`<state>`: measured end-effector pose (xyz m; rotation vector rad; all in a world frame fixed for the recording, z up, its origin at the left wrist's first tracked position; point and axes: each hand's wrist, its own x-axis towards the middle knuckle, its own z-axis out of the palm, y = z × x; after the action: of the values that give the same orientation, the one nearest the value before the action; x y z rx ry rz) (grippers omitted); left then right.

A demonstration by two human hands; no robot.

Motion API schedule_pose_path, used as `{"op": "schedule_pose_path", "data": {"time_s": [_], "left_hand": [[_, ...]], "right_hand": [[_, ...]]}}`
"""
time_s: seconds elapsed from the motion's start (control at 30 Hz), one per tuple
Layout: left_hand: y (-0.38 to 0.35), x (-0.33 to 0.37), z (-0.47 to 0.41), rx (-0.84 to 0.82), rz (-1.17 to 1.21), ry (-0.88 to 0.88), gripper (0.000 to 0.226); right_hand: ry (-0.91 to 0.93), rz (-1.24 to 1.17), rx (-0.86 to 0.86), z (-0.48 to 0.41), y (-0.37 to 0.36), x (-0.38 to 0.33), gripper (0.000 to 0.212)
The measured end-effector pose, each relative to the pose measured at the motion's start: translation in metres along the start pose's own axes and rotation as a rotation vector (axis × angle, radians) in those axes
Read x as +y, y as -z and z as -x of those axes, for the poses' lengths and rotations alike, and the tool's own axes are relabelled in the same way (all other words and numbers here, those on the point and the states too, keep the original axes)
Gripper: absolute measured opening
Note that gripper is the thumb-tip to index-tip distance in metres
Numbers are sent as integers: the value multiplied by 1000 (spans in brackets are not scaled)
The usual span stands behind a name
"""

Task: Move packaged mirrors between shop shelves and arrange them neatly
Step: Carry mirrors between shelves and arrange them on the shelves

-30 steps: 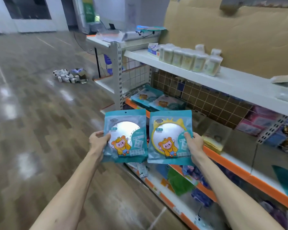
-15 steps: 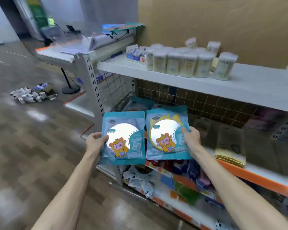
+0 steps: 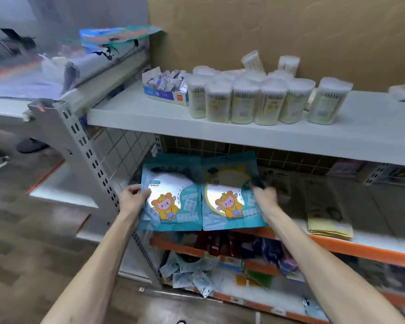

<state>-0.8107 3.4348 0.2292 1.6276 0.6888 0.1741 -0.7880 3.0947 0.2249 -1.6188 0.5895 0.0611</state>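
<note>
Two teal packaged mirrors with a cartoon figure on the front sit side by side in my hands. My left hand (image 3: pixel 133 198) grips the left packaged mirror (image 3: pixel 171 197) by its left edge. The right packaged mirror (image 3: pixel 229 197) has a yellow rim, and my right hand (image 3: pixel 264 197) holds it by its right edge. Both packs are tilted back at the front of the middle shelf (image 3: pixel 360 240), under the white top shelf (image 3: pixel 243 134). Further teal packs lie behind them, mostly hidden.
The top shelf carries several cotton-swab tubs (image 3: pixel 243 99) and a small box of sachets (image 3: pixel 165 88). Flat yellow packets (image 3: pixel 329 226) lie on the middle shelf to the right. A perforated grey upright (image 3: pixel 91 160) stands left of the packs. Loose packets (image 3: pixel 192 274) litter the bottom shelf.
The view has swung right and closer to the shelving. Both hands have carried the two mirror packs forward, from out over the floor to the edge of the middle shelf.
</note>
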Motion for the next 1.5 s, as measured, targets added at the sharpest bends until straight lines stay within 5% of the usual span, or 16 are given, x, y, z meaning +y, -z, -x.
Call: {"op": "schedule_pose_path", "data": {"time_s": [0.23, 0.33, 0.57, 0.77, 1.23, 1.4, 1.5], "left_hand": [[-11, 29, -97, -57, -159, -60, 7], [-21, 37, -121, -98, -213, -111, 25], [-36, 30, -144, -162, -291, -123, 26], [-47, 9, -160, -199, -348, -107, 7], [-57, -12, -163, -229, -578, -218, 35], [-64, 14, -121, -306, -771, -670, 50], [-97, 45, -81, -504, -757, -936, 47]], "right_hand": [[-59, -12, 146, -9, -41, -21, 52], [-122, -26, 178, -16, -53, -25, 60], [25, -62, 266, -31, -71, -31, 14], [11, -24, 244, -46, -81, -19, 23], [175, 702, 447, -72, -89, -3, 33], [303, 1002, 423, -39, -79, -7, 28], [340, 1111, 305, -7, -65, -24, 52]]}}
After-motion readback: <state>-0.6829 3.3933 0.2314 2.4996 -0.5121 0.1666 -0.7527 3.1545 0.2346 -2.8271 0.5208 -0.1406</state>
